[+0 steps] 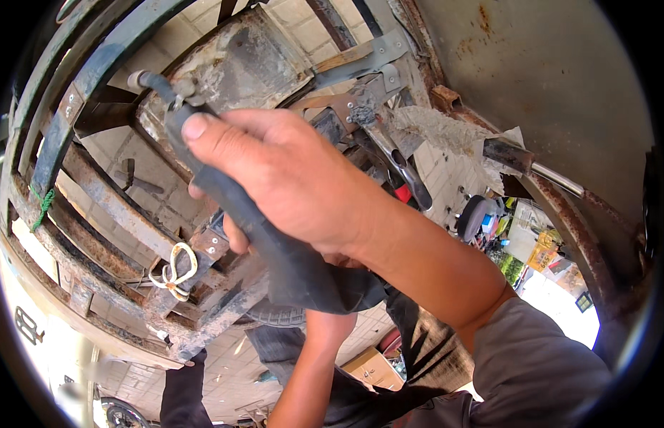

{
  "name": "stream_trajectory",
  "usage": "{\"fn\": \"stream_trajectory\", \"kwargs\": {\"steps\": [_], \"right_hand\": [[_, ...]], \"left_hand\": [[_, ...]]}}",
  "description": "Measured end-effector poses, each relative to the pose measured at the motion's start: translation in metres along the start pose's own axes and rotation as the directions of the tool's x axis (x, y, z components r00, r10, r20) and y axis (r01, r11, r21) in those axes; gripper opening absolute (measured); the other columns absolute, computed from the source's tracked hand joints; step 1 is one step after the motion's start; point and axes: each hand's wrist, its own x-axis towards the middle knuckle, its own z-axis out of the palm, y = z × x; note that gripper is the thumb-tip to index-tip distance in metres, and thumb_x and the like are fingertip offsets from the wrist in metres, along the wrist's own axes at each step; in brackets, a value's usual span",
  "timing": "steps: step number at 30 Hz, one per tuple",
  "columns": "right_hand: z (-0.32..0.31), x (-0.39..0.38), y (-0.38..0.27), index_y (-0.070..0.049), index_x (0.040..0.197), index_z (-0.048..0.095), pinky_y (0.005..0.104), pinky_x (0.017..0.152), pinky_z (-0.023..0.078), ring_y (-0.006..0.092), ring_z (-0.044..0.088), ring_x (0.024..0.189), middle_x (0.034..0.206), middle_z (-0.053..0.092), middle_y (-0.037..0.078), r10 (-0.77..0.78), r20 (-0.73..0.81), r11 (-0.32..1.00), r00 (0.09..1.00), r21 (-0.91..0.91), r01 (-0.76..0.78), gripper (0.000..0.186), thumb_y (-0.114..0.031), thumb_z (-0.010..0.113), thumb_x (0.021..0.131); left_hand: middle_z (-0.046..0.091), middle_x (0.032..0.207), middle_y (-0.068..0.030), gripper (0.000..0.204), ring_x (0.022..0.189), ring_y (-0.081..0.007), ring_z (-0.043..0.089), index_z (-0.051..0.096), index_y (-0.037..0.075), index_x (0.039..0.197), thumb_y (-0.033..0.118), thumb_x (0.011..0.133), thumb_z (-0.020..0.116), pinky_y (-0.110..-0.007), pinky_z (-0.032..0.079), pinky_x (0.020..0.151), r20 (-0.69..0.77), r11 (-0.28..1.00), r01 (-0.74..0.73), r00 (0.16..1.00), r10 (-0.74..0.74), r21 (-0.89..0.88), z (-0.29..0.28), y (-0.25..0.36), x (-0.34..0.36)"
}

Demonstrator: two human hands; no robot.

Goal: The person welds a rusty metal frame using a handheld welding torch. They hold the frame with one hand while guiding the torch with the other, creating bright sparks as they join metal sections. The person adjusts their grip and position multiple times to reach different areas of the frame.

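Note:
A black rubber inner tube (236, 203) hangs folded lengthwise in front of me, its bent valve stem (161, 87) pointing up to the left. My right hand (278, 160) is closed round it just below the valve, thumb on top and fingertips showing past its left edge. Lower down, the tube widens into a loose fold. My left hand (330, 324) reaches up from the bottom edge behind that fold; only wrist and forearm show, its fingers hidden. A tyre (275, 314) shows partly below the tube.
Rusty, blue-painted frame bars (118, 203) curve along the left, with a white cord loop (176, 271) tied on. A stained metal plate (239, 64) lies beyond the tube. A large metal panel (553, 78) stands at right. A hammer-shaped tool (137, 180) lies on the floor.

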Motion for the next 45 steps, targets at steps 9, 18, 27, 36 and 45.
{"fn": "stream_trajectory", "kwargs": {"steps": [9,18,27,36,45], "right_hand": [[0.016,-0.039,0.004,0.004,0.102,0.054,0.031,0.058,0.046,0.0175,0.058,0.064,0.07,0.061,0.012,-0.151,0.189,0.891,0.97,-0.399,0.216,0.039,-0.033,0.055,0.093],[0.01,-0.045,0.003,0.008,0.077,0.046,0.0448,0.059,0.044,0.0432,0.056,0.063,0.063,0.053,0.027,-0.18,0.162,0.879,0.97,-0.416,0.233,0.037,-0.026,0.055,0.089],[0.01,-0.043,0.007,0.009,0.079,0.047,0.0448,0.061,0.045,0.0445,0.057,0.066,0.064,0.054,0.027,-0.164,0.137,0.88,0.977,-0.427,0.208,0.038,-0.027,0.054,0.088],[0.004,-0.04,0.004,0.007,0.096,0.053,0.0375,0.058,0.045,0.0288,0.054,0.062,0.068,0.058,0.02,-0.162,0.131,0.862,0.978,-0.464,0.205,0.035,-0.028,0.057,0.09],[0.003,-0.038,0.0,0.003,0.1,0.054,0.0323,0.056,0.043,0.0157,0.051,0.059,0.066,0.057,0.013,-0.068,0.119,0.87,0.991,-0.48,0.117,0.034,-0.029,0.058,0.092]], "left_hand": [[0.064,0.098,-0.0196,0.074,0.091,-0.0284,0.063,0.051,-0.006,0.12,0.045,0.073,0.076,-0.037,0.049,0.078,0.164,0.85,0.142,0.953,-0.256,0.507,0.071,0.036,0.071],[0.063,0.072,-0.0061,0.049,0.06,-0.0093,0.056,0.055,-0.005,0.093,0.033,0.075,0.079,-0.023,0.043,0.053,0.266,0.924,0.379,0.888,-0.375,0.039,0.101,0.014,0.081],[0.06,0.07,-0.0022,0.034,0.059,-0.0037,0.052,0.054,-0.004,0.092,0.02,0.08,0.075,-0.018,0.038,0.05,0.241,0.863,0.447,0.887,-0.394,-0.236,0.1,0.006,0.076],[0.06,0.069,-0.0006,0.032,0.057,-0.0028,0.045,0.056,-0.001,0.087,0.026,0.082,0.073,-0.019,0.035,0.05,0.213,0.885,0.43,0.895,-0.392,-0.18,0.097,0.01,0.073],[0.059,0.07,-0.0013,0.038,0.059,-0.0054,0.049,0.056,-0.001,0.087,0.028,0.076,0.078,-0.022,0.039,0.052,0.188,0.908,0.417,0.889,-0.417,0.039,0.101,0.012,0.075]]}}
